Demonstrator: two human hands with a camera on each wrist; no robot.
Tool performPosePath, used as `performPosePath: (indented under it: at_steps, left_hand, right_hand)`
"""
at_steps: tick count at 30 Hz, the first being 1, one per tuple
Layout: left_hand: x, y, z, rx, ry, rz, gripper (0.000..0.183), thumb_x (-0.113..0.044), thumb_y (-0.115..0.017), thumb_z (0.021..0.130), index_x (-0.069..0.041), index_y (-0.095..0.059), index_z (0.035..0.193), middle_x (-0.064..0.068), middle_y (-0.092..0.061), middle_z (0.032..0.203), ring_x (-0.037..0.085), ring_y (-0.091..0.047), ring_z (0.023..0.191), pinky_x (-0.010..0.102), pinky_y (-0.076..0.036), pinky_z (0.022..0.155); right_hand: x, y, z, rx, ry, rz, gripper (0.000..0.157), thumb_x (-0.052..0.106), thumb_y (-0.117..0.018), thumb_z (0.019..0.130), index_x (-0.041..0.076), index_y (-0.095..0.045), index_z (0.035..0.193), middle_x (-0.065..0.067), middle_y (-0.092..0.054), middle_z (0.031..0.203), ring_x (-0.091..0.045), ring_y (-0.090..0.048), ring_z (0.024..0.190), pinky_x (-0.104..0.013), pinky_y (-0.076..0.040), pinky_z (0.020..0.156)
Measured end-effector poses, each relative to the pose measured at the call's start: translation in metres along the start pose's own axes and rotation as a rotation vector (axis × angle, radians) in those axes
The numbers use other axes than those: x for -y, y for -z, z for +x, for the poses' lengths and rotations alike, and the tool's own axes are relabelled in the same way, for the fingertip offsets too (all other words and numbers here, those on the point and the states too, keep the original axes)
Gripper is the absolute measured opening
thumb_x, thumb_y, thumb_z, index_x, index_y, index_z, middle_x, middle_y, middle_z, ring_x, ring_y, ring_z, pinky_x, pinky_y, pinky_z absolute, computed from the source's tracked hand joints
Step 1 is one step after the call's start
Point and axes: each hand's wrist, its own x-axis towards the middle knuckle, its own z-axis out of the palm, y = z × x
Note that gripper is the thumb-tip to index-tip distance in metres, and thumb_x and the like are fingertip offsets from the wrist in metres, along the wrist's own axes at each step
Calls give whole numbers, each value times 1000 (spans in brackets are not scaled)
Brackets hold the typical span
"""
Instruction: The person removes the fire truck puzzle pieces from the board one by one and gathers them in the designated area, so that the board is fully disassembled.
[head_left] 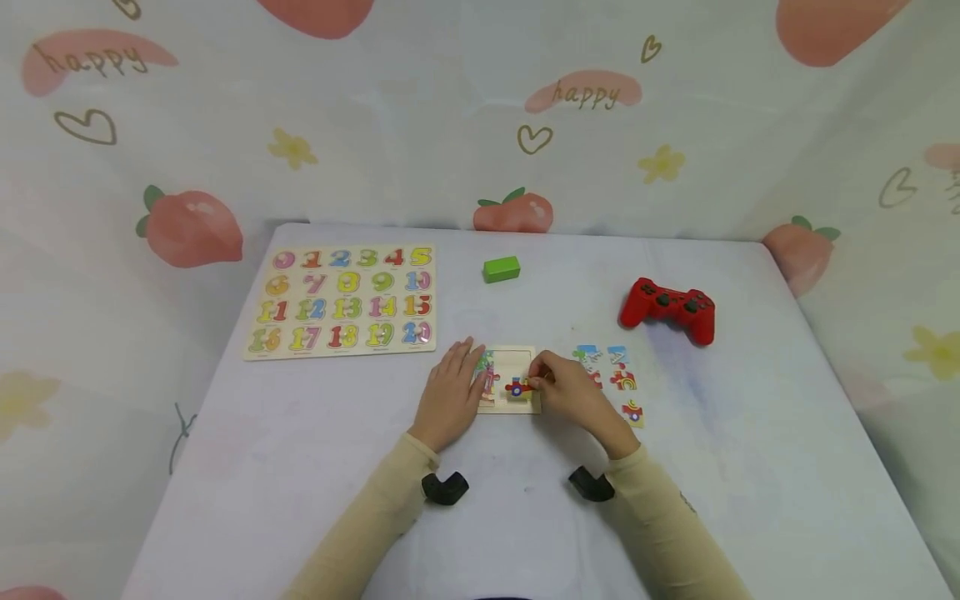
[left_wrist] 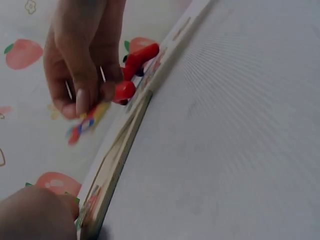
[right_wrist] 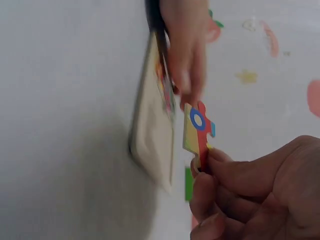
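Note:
In the head view my left hand (head_left: 448, 393) rests with fairly straight fingers on the left side of a small wooden puzzle board (head_left: 513, 362). A few colourful pieces (head_left: 487, 375) lie fitted in that side, partly under the hand. Over the board's right side, my right hand (head_left: 573, 392) pinches a jigsaw piece (right_wrist: 197, 125) between thumb and forefinger. This piece is red and yellow with a blue ring, and the right wrist view shows it raised off the board. Several loose jigsaw pieces (head_left: 622, 379) lie to the right, some hidden behind the right hand.
A number puzzle board (head_left: 326, 352) lies at the back left of the white table (head_left: 480, 533). Behind the small board is a green block (head_left: 502, 269). A red game controller (head_left: 667, 310) lies at the back right. Patterned cloth (head_left: 420, 117) hangs behind the table.

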Motion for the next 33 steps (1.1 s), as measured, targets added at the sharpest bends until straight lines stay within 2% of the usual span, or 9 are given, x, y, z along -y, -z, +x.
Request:
performPosePath:
  at_steps: [6,10,14,25,33]
  left_hand:
    - [8,4,-9,37,-84,37,51,-38,-42,101,-12,-41,145,7,-32,155,26,-22,145,45,-24,116]
    - [9,5,-11,29,-92,57,52,-41,-41,101,-14,-42,145,5,-32,155,25,-23,145,45,-25,115]
    - [10,6,-11,9,-91,45,50,-40,-43,100,-14,-45,143,5,-35,154,26,-25,144,46,-27,114]
    - [11,3,-9,-3,-83,28,52,-43,-44,99,-13,-46,142,4,-36,153,24,-26,144,45,-27,114]
    - [11,0,-8,7,-81,26,53,-44,-43,100,-14,-44,143,3,-35,154,23,-24,145,45,-26,114]
  right_hand:
    - [-28,39,-21,19,-6,-30,6,10,-65,91,8,-59,91,-1,-64,84,-16,-54,76,-29,-45,66]
    - [-48,60,-39,50,-33,-37,6,10,-64,91,6,-59,92,-3,-64,82,-14,-53,74,-27,-44,62]
    - [-60,70,-52,68,-32,-53,8,7,-66,89,7,-58,89,-2,-60,78,-14,-51,72,-23,-44,58]
    - [-72,63,-54,97,1,-85,9,6,-67,88,8,-58,88,2,-58,79,-13,-52,76,-23,-45,64]
    - [-75,58,-51,81,-4,-78,8,4,-67,87,7,-60,87,1,-58,79,-13,-51,74,-24,-45,62]
